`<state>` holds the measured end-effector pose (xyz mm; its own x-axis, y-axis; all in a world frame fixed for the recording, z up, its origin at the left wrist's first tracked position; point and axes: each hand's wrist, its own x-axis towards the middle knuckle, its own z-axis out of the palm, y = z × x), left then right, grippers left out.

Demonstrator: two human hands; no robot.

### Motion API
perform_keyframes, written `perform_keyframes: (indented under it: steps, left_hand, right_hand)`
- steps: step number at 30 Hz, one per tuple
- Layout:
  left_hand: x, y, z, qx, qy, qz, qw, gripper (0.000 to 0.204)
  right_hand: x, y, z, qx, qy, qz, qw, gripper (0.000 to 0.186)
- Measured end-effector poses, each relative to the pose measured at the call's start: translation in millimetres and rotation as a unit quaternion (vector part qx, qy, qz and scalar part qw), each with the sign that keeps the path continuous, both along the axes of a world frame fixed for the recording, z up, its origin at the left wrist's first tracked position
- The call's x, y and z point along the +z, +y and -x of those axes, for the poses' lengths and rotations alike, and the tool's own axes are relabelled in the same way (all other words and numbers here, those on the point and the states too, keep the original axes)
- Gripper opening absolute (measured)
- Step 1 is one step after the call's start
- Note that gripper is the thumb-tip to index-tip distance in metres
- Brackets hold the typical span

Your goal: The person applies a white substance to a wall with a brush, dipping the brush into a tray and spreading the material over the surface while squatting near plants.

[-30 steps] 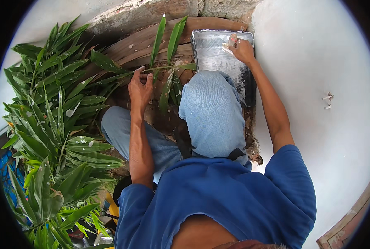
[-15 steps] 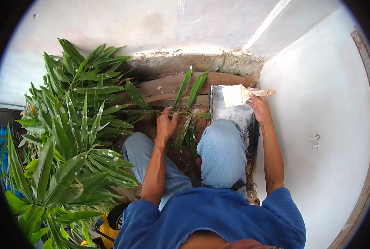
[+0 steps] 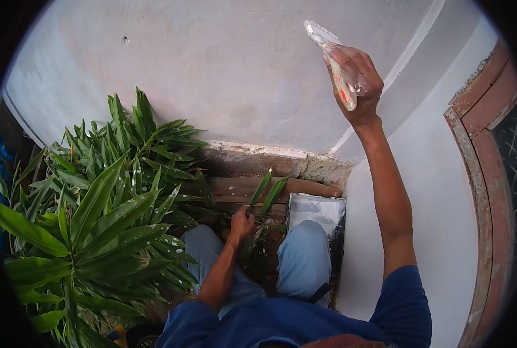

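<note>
My right hand (image 3: 357, 87) is raised in front of the pale back wall (image 3: 224, 75), closed on a paintbrush (image 3: 345, 93) with a worn, red-marked handle and white-coated head pointing up-left; whether the head touches the wall is unclear. Down at the middle, my left hand (image 3: 242, 223) has fingers curled at a plant stem (image 3: 257, 223) with narrow green leaves, just left of the paint tray (image 3: 305, 209). The dark tray, smeared with white paint, lies behind my bent right knee (image 3: 305, 261), which hides part of it.
A dense leafy plant (image 3: 96, 226) fills the left side, its leaves spotted white. A rough ledge (image 3: 252, 156) and a curved brown dry husk (image 3: 241, 188) run along the wall's foot. A white side wall (image 3: 409, 220) stands at right, bordered by a worn pinkish frame (image 3: 484, 151).
My right hand has lifted the brush from over the tray up in front of the back wall. The view has tilted up, showing more wall. My left hand stays by the stem.
</note>
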<state>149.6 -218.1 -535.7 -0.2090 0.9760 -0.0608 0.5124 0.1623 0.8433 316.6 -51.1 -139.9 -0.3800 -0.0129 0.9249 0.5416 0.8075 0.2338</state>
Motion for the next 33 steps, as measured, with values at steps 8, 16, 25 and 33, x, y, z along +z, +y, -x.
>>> perform_keyframes:
  steps: [8,16,25,33]
  left_hand:
    - [4.3,-1.3,7.5,-0.008,0.020,-0.002,1.000,0.029]
    - [1.2,-0.4,8.2,-0.033,0.005,-0.009,0.999,0.033]
    - [-1.3,-1.1,12.7,-0.033,0.003,-0.011,0.999,0.031]
    - [-2.9,1.7,21.1,-0.041,-0.005,0.001,0.999,0.033]
  right_hand:
    - [-109.1,5.8,3.3,-0.128,-0.200,0.060,0.970,0.026]
    - [-20.7,31.1,13.1,-0.018,-0.012,0.145,0.989,0.025]
    - [-45.4,22.7,22.1,-0.129,-0.126,-0.037,0.983,0.029]
    - [-84.4,9.9,17.3,-0.031,-0.164,0.253,0.953,0.023]
